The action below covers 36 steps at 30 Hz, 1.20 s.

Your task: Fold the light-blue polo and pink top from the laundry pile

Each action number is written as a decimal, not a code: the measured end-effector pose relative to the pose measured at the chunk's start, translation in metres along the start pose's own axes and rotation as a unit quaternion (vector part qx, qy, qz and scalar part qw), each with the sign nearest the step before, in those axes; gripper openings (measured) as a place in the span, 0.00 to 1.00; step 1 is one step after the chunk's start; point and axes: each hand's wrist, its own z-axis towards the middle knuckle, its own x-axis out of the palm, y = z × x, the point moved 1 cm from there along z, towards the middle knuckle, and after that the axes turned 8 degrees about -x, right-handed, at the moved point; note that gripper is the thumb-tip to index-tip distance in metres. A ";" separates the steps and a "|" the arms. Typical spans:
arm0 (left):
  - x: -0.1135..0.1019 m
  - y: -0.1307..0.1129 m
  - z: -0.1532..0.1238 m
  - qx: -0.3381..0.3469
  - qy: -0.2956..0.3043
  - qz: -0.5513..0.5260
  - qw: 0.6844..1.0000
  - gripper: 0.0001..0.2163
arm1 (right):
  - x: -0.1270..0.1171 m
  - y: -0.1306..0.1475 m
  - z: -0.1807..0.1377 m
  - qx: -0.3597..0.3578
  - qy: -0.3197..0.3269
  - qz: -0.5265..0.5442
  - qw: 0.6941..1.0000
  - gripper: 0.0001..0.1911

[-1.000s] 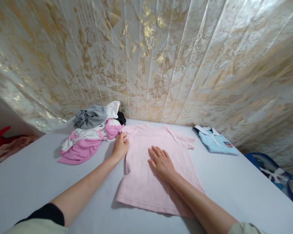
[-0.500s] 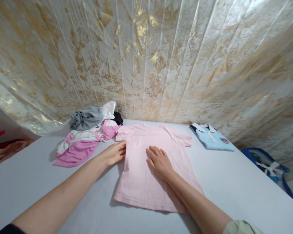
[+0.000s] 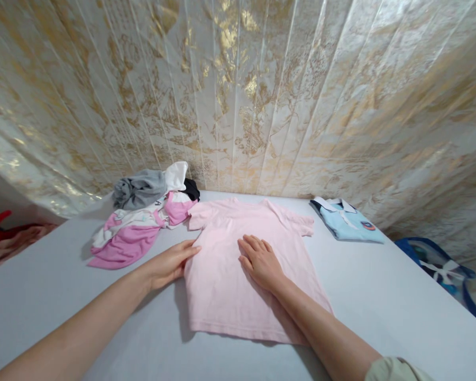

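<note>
A pale pink T-shirt [image 3: 222, 286] lies spread on the white table, its collar toward the wall and its hem toward me. My left hand [image 3: 174, 263] pinches the shirt's left side edge, thumb on top and the other fingers partly hidden beneath the cloth. That edge is slightly raised from the table. My right hand [image 3: 261, 262] rests flat on the middle of the shirt with its fingers stretched out.
A loose heap of pink-and-white clothing [image 3: 130, 241] and grey cloth [image 3: 140, 189] lies at the back left of the white table [image 3: 381, 296]. A folded light blue collared shirt [image 3: 349, 225] sits at the back right. Beyond the right edge stands a blue-rimmed bag [image 3: 440, 270].
My left hand has come toward me along the shirt's left side and taken hold of its edge, drawing it outward and straightening the crease. My right hand has stayed in place.
</note>
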 end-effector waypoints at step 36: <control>0.054 -0.033 0.100 0.239 -0.309 0.667 0.634 0.22 | -0.016 -0.091 0.048 0.155 0.011 -0.108 0.982 0.22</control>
